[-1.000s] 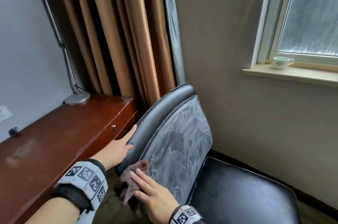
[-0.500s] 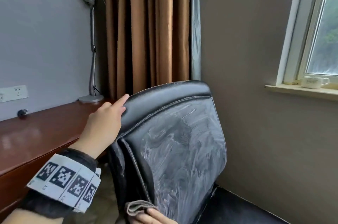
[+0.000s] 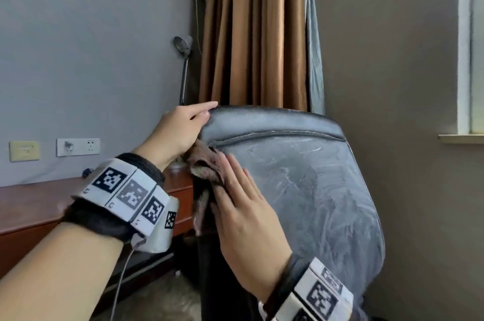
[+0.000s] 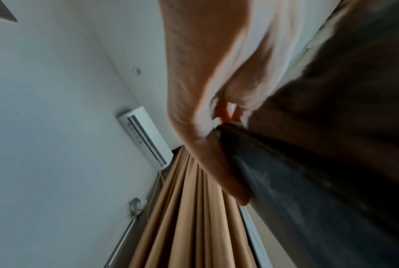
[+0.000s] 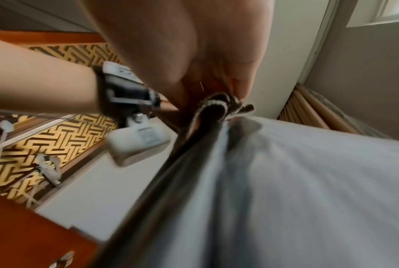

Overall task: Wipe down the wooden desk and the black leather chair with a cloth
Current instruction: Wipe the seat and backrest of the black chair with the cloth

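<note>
Flat-fingered, my right hand [image 3: 245, 218] presses the cloth [image 3: 207, 163] against the chair [image 3: 314, 189] backrest; my left hand [image 3: 180, 129] grips its top edge. Only the left wrist view shows the air conditioner [image 4: 145, 137].

Brown curtain [image 3: 254, 32] beside a grey wall, lamp [image 3: 182, 44], wall sockets [image 3: 78, 147], air conditioner [image 4: 145, 137] above

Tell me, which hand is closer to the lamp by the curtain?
Left. The left hand grips the top corner of the chair back, just below the lamp. The right hand presses the cloth lower on the chair back, farther from it.
</note>
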The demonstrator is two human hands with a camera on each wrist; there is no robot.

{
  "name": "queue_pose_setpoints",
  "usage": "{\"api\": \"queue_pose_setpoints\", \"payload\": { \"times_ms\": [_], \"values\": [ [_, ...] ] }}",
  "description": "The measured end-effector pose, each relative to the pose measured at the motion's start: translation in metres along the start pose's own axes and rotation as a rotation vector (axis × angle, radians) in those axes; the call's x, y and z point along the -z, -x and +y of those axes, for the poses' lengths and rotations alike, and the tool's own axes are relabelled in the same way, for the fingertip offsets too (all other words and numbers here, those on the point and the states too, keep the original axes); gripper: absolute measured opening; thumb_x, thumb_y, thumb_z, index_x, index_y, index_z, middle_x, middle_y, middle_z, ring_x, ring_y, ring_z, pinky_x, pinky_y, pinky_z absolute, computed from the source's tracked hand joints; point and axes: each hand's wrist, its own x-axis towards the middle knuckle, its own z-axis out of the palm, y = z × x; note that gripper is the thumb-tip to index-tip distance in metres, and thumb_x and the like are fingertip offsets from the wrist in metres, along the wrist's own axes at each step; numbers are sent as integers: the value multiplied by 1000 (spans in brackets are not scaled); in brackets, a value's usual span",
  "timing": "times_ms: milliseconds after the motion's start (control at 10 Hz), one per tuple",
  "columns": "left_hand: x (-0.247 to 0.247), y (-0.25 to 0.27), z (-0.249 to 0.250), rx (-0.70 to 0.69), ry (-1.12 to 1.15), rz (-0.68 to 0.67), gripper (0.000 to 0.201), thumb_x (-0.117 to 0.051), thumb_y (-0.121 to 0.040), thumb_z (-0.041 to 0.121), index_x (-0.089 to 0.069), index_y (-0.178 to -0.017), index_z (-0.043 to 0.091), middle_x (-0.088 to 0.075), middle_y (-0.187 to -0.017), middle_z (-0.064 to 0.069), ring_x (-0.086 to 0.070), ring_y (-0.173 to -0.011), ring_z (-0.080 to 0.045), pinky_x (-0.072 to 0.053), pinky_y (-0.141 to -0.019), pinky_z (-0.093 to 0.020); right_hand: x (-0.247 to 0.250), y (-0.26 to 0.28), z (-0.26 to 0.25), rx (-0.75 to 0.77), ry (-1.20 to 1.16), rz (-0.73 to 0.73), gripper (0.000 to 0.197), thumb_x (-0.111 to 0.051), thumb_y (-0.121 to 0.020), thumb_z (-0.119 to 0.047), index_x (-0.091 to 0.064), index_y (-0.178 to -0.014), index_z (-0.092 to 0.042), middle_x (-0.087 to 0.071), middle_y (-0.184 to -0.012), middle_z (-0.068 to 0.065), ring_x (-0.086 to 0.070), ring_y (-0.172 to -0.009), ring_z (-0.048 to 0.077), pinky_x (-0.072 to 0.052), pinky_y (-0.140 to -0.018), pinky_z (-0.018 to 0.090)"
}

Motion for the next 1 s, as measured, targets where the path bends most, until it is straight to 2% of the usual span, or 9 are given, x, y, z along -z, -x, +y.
{"api": "queue_pose_setpoints", "payload": {
  "times_ms": [100, 300, 400, 500, 600, 700, 800, 900, 1000],
  "values": [
    [-2, -1, -1, 1, 44, -11, 33, -44, -99, 21, -59, -127, 28, -59, -130, 2, -50, -125, -13, -34, -108, -25, -7, 25, -4, 47, -11, 20, 30, -47, -85, -12, -69, -104, -9, -44, -142, 11, -38, -135, 26, -32, -107, 36],
    [-1, -4, 1, -1, 68, -36, 33, -47, -98, 17, -59, -127, 25, -60, -129, 0, -50, -124, -14, -34, -106, -22, -1, -48, 7, -60, 80, 61, 51, -26, -74, -11, -70, -99, -3, -59, -126, 18, -53, -122, 31, -46, -98, 42],
    [1, -3, 0, 4, 35, -34, 34, -46, -98, 16, -58, -129, 24, -61, -127, -1, -52, -122, -15, -34, -96, -18, -5, -26, 5, -13, 47, 34, 45, -31, -78, -9, -67, -105, -2, -57, -129, 17, -54, -121, 28, -56, -83, 34],
    [3, 5, 2, -22, -32, -21, 36, -42, -100, 18, -52, -135, 23, -54, -137, -1, -45, -130, -15, -29, -100, -15, -4, 27, 8, 217, 95, -26, 37, -37, -81, -9, -73, -91, -5, -64, -119, 14, -60, -115, 27, -54, -85, 32],
    [-4, 21, 3, -64, -349, -18, 44, -33, -102, 23, -31, -147, 24, -49, -138, -14, -46, -125, -31, -33, -98, -29, -12, 81, 20, 349, 60, -111, 50, -25, -95, -8, -74, -89, -9, -65, -120, 8, -57, -118, 21, -45, -98, 31],
    [-24, 46, -4, -189, -747, 45, 52, -32, -101, 21, -18, -150, 13, -22, -154, -15, -21, -142, -31, -25, -110, -46, -25, 132, 23, 361, 187, -186, 48, -13, -101, -15, -50, -131, -7, -45, -138, 2, -37, -133, 10, -18, -115, 23],
    [-48, 75, -17, -385, -851, 70, 52, -37, -92, 15, -36, -143, 4, -25, -153, -17, -22, -143, -29, -21, -112, -52, -29, 128, 30, 500, 161, -212, 49, -16, -101, -14, -58, -125, -9, -45, -138, 2, -38, -134, 11, -24, -114, 23],
    [-58, 94, -26, -391, -854, 17, 58, -31, -88, 17, -32, -145, 6, -26, -154, -13, -23, -143, -26, -21, -112, -50, 15, 75, 33, 439, 36, -83, 46, -27, -96, -8, -72, -93, -7, -62, -124, 11, -54, -122, 24, -47, -98, 36],
    [-48, 98, -26, -380, -821, -31, 57, -33, -94, 17, -20, -150, 16, -12, -158, -5, -10, -146, -20, -7, -115, -47, -50, 20, -4, 268, 118, -35, 33, -38, -95, -16, -70, -96, -6, -61, -124, 13, -58, -117, 24, -45, -101, 39]
  ]
}}
